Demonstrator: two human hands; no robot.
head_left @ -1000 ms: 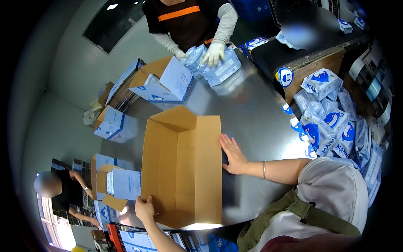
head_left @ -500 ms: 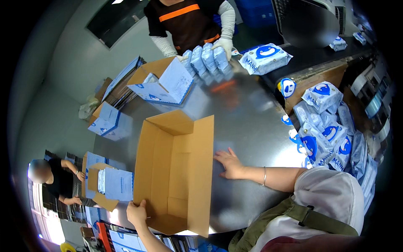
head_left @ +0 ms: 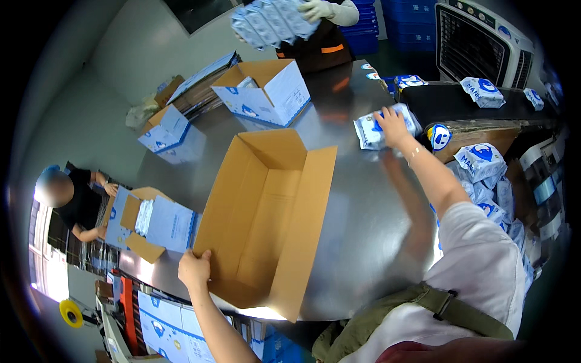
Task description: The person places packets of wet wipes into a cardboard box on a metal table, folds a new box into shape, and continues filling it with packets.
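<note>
An open brown cardboard box (head_left: pixel 257 202) lies in front of me on the metal table, its inside bare. My left hand (head_left: pixel 195 269) grips the box's near left edge, thumb on the rim. Out to the right, my right hand (head_left: pixel 393 126) is clasped over a white-and-blue soft pack of wipes (head_left: pixel 370 133) beside the end of the black conveyor. The pack's underside is hidden, so I cannot tell whether it touches the table.
A co-worker across the table holds a row of several packs (head_left: pixel 275 24). Printed cartons (head_left: pixel 272 97) stand at the far side; another person at left handles a carton (head_left: pixel 172 224). More packs ride the conveyor (head_left: pixel 439 100) and fill a bin (head_left: pixel 481 166) at right.
My right hand has moved from the table beside the box to the far right, onto a pack. The co-worker has raised the row of packs off the table. My left hand stays on the box.
</note>
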